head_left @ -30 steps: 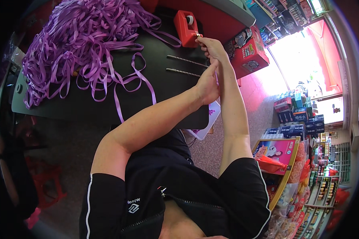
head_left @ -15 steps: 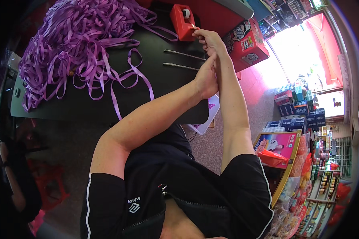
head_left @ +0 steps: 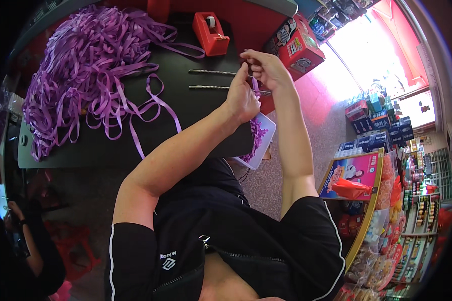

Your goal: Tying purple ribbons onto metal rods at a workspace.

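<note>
My left hand (head_left: 242,99) is closed beside the table's right edge, its thumb pointing up. A short length of purple ribbon (head_left: 256,88) shows at its fingers, between the two hands. Just above and to the right, my right hand (head_left: 268,71) is bent inward with curled fingers, index finger and thumb brought together; anything in that pinch is too small to make out. Two thin, twisted metal rods (head_left: 209,87) lie parallel on the black table (head_left: 196,118), their right parts passing behind my hands. A red tape dispenser (head_left: 213,42) with a white roll stands beyond the rods.
A big heap of purple ribbon (head_left: 93,65) covers the table's left, with loose strands trailing toward me. Below the right edge sits a white tub (head_left: 267,133) with purple pieces. A red box (head_left: 299,47) stands far right. Another person's arm (head_left: 32,246) shows at lower left.
My right hand has left the tape dispenser's cutting end and come nearer to me. My left hand has shifted left and down, and ribbon now shows between the hands. The view has shifted slightly.
</note>
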Demonstrator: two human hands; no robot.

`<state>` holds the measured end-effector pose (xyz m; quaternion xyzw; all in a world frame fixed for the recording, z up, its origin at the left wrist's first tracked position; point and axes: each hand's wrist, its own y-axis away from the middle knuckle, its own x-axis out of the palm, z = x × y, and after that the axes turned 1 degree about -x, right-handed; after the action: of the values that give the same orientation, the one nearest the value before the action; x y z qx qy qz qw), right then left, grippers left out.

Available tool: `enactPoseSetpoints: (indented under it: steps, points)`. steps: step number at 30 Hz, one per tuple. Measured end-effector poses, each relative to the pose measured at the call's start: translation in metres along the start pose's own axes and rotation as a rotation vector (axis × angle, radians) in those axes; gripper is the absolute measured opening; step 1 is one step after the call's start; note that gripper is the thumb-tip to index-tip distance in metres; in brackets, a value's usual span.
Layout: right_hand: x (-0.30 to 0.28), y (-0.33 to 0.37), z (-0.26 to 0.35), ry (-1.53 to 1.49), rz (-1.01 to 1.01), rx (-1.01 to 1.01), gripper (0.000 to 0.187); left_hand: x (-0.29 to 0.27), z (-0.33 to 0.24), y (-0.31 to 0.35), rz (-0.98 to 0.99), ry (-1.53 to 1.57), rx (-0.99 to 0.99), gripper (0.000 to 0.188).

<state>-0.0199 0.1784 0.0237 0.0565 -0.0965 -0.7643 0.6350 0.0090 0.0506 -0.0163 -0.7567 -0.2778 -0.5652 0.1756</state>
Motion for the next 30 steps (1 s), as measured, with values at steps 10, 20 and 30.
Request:
enactPoseSetpoints:
  steps: [10,20,30]
  points:
    - [-0.025,0.078,-0.028,-0.493,0.000,0.064,0.026,-0.006,0.008,0.002,0.083,-0.142,-0.082,0.031]
    - [-0.007,0.092,-0.050,-0.374,-0.172,-0.182,0.025,-0.015,0.018,-0.004,-0.078,-0.173,0.008,0.008]
    - [-0.043,0.099,-0.059,1.028,-0.572,-0.593,0.025,-0.012,0.023,-0.004,-0.168,-0.238,-0.006,0.009]
